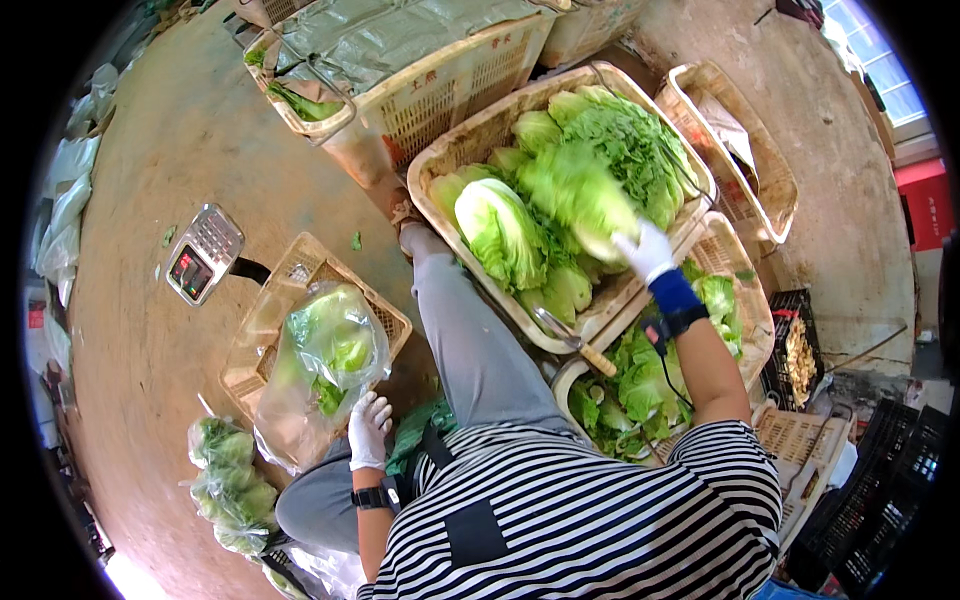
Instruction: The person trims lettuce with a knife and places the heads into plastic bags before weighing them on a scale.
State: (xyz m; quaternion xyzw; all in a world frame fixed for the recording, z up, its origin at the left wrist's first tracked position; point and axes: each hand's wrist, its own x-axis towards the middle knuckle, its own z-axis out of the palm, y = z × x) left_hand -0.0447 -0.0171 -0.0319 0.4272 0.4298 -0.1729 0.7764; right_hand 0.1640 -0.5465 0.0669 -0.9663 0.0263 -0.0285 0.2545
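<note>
My right hand [646, 251], in a white glove, grips the base of a leafy cabbage head [577, 196] that is blurred. It is over a large plastic crate [480, 135] filled with more heads, one pale napa-like cabbage [491, 217] at the near left. My left hand [370, 429], gloved too, rests by my thigh with curled fingers, beside a clear plastic bag [289, 420]; whether it touches the bag is unclear. Greens show inside that bag, which lies on a shallow crate [319, 262]. A knife with a wooden handle [598, 360] lies across the large crate's near edge.
A digital scale display [196, 255] stands left of the shallow crate. Bagged greens [232, 480] lie on the floor at left. A bucket [564, 390] of loose leaves sits by my right side. A covered crate [450, 82] and a smaller crate [772, 172] stand beyond.
</note>
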